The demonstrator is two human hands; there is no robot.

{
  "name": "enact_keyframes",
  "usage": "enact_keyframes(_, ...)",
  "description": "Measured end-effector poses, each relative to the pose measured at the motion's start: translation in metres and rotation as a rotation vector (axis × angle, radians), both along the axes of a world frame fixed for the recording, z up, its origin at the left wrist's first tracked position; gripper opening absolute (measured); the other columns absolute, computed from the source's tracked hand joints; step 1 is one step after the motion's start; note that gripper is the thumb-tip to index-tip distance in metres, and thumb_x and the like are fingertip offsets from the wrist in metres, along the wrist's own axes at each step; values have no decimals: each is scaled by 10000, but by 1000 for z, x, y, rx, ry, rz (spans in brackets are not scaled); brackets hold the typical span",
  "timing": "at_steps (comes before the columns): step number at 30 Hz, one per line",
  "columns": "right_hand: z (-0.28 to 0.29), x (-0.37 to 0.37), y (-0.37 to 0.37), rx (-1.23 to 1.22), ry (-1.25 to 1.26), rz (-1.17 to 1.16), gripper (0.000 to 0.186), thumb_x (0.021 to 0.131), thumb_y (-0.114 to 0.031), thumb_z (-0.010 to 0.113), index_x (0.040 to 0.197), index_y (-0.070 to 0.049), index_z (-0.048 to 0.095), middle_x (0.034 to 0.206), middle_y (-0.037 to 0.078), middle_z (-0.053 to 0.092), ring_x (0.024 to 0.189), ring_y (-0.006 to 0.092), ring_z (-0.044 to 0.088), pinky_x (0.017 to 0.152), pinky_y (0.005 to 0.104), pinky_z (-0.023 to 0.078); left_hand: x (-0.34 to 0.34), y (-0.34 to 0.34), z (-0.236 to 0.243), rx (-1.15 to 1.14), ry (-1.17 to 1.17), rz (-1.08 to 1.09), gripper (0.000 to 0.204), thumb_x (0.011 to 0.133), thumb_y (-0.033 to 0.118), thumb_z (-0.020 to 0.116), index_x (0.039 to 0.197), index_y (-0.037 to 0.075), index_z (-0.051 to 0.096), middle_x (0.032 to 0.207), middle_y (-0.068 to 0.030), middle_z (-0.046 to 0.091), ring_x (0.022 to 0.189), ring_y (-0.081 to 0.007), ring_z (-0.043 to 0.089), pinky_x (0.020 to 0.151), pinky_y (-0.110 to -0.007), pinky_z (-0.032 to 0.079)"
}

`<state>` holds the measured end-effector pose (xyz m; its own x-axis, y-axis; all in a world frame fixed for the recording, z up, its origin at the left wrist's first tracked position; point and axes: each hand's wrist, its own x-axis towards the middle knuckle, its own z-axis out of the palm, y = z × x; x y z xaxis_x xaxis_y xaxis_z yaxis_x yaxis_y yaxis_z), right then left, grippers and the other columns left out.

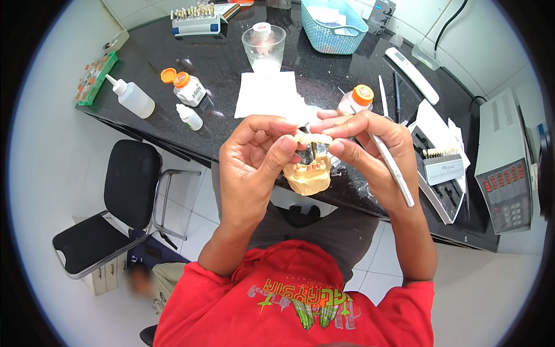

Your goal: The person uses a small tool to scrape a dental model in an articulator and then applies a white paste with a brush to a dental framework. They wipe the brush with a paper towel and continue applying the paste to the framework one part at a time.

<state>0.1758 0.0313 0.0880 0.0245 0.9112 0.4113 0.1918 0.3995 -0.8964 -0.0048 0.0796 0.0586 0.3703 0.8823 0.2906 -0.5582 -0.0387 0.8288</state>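
Note:
Both hands are raised in front of my chest, just past the near edge of the counter. Between the fingertips of my left hand (251, 159) and my right hand (378, 150) is a curved row of tooth-coloured crowns, a dental bridge (313, 139), pinched at both ends. Right below it is a yellow plaster dental model (307, 178) with pinkish tooth stumps along its top. A dark metal pin (314, 151) shows between bridge and model; what supports the model is hidden. A slim silver-handled instrument (394, 168) also lies in my right hand, slanting across the palm.
Beyond my hands lie a white tissue (266, 95), a glass (264, 49), an orange-capped jar (358, 98) and a blue basket (334, 32). Bottles (134, 99) stand left. A shade guide (444, 165) and a control unit (503, 173) are right. A black chair (127, 185) is left.

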Motion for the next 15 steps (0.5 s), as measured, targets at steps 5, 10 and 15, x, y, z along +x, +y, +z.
enact_keyframes(5, 7, -8, -4, -117, 115, 25, 165, 861, -147, 712, 894, 15, 697, 921, 114, 717, 888, 156, 664, 817, 289, 506, -3, -2, -2, 113, 23, 103, 164, 895, 47, 673, 1025, -31, 611, 965, -88, 649, 891, -122, 640, 780, -244, 518)
enact_keyframes(10, 14, -11, -7, -233, 187, 36, 178, 871, -159, 712, 891, 16, 684, 902, 99, 709, 842, 115, 642, 768, 260, 502, -2, -5, -1, 294, 135, 285, 118, 895, 53, 669, 973, -20, 617, 940, -99, 642, 818, -141, 617, 757, -258, 501)
enact_keyframes(15, 16, -11, -8, -386, 341, 61, 171, 878, -153, 703, 906, 13, 675, 894, 78, 696, 819, 102, 627, 756, 251, 490, -6, -7, -4, 436, 174, 342, 229, 784, -16, 750, 987, -30, 644, 940, -113, 667, 880, -158, 645, 796, -263, 505)
